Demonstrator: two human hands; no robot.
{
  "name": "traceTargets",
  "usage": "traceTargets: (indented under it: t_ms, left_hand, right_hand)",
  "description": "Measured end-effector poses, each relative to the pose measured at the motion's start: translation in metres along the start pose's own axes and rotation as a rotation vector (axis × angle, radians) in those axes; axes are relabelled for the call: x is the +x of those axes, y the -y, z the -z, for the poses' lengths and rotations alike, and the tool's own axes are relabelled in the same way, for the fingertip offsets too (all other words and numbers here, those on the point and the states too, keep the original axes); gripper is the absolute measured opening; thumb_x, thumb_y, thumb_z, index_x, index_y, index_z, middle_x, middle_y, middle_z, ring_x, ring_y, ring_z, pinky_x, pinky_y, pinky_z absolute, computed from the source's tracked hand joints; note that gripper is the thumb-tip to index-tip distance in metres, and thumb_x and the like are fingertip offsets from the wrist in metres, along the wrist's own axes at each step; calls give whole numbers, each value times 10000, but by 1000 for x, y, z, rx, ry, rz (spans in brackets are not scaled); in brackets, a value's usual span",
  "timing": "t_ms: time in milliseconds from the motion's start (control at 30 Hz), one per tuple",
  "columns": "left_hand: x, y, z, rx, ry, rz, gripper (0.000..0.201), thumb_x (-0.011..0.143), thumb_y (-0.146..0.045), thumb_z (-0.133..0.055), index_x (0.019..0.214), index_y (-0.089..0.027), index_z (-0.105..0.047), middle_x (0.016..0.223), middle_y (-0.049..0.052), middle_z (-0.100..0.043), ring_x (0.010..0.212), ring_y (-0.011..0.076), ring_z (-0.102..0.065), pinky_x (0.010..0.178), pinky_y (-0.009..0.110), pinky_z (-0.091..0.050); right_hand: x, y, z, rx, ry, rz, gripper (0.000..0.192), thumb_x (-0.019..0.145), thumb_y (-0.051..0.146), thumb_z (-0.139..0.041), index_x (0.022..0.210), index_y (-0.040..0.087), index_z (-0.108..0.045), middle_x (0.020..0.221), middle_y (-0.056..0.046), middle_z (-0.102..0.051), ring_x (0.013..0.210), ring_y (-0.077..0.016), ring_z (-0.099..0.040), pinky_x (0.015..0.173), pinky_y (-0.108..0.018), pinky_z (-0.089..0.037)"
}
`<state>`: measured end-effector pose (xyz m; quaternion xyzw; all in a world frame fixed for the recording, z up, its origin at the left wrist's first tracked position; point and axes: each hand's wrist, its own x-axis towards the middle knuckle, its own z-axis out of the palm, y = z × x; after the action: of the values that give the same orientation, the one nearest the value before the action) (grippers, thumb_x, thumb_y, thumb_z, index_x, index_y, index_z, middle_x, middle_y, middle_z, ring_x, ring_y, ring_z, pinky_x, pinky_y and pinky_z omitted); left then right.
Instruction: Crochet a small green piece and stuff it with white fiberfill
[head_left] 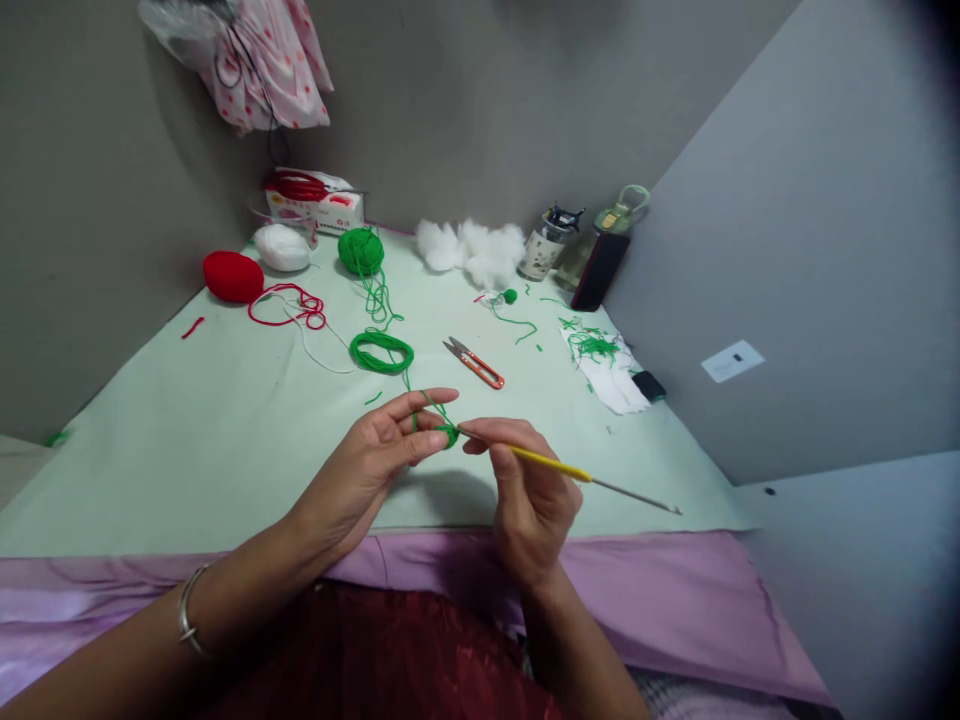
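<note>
Between thumb and fingers, my left hand (pixel 390 432) pinches a small green crochet piece (pixel 450 435). Green yarn runs over its fingers and back to a loose green coil (pixel 381 352) on the table. My right hand (pixel 529 490) is closed around a crochet hook (pixel 551 462) with a yellow grip. One metal end of the hook meets the green piece; the other points out to the right. Beyond my hands lie thread snips (pixel 476 364) with orange handles.
Red (pixel 233 277), white (pixel 282 247) and green (pixel 361 251) yarn balls sit at the back left. White stuffing (pixel 472 252) lies by the wall. A pen cup (pixel 544 250), a bottle (pixel 619 215), a leaning phone (pixel 601 272) and yarn scraps on white paper (pixel 616 382) are at right.
</note>
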<state>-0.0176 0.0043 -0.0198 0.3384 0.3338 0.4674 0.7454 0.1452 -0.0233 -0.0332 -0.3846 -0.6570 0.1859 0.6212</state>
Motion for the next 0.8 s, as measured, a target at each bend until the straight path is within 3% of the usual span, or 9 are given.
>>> traceTargets:
  t_ms: [200,300,400,533,667,733,800]
  left_hand:
    - [-1,-2,2,59,-2,-6,308,825,-271,-844,1132,-281,-814,926,-15,-603,914,129,-497,850,237,-379]
    - [-2,-2,2,82,3,-29,297,827,-274,-840,1123,-287,-818,950,-9,-615,940,135,-508,859,236,-392]
    - [-2,0,2,125,0,-77,303,829,-276,-845,1130,-301,-816,957,-7,-629,955,139,-520,863,235,-408]
    - [-2,0,4,253,-20,-142,300,852,-289,-831,1149,-322,-808,922,-18,-629,888,132,-528,822,239,-418]
    - [-3,-1,2,458,-97,-278,304,863,-229,-807,1158,-304,-800,873,-26,-642,788,129,-502,805,257,-422]
    - [-4,0,-1,447,-119,-310,357,846,-210,-817,1193,-289,-788,889,-19,-661,791,133,-507,817,260,-431]
    - [-3,1,-3,301,-77,-222,457,831,-243,-838,1277,-287,-752,895,-15,-669,772,129,-510,792,256,-440]
  right_hand:
    - [1,1,-1,301,-74,-246,209,1075,232,-522,1049,256,-728,1001,-18,-804,718,-127,-731,721,-312,-603]
    - [1,-2,-2,408,-69,-285,193,1077,255,-527,1029,249,-714,990,-14,-812,708,-119,-730,709,-295,-602]
    - [2,-1,0,341,-49,-268,194,1071,251,-541,1029,252,-730,985,-10,-796,723,-116,-727,732,-295,-596]
    - [4,3,4,153,-1,-182,223,1063,196,-532,1050,250,-747,964,-15,-770,741,-124,-715,743,-304,-591]
    - [1,0,4,-98,86,86,261,1029,104,-535,1147,248,-717,992,-45,-772,876,-170,-738,777,-327,-613]
    - [-3,-3,2,-297,116,234,305,1001,85,-572,1207,258,-714,1039,-67,-769,953,-193,-746,790,-330,-625]
    - [-7,-6,0,-449,106,308,366,977,76,-615,1258,285,-720,1100,-79,-757,994,-206,-746,797,-331,-629]
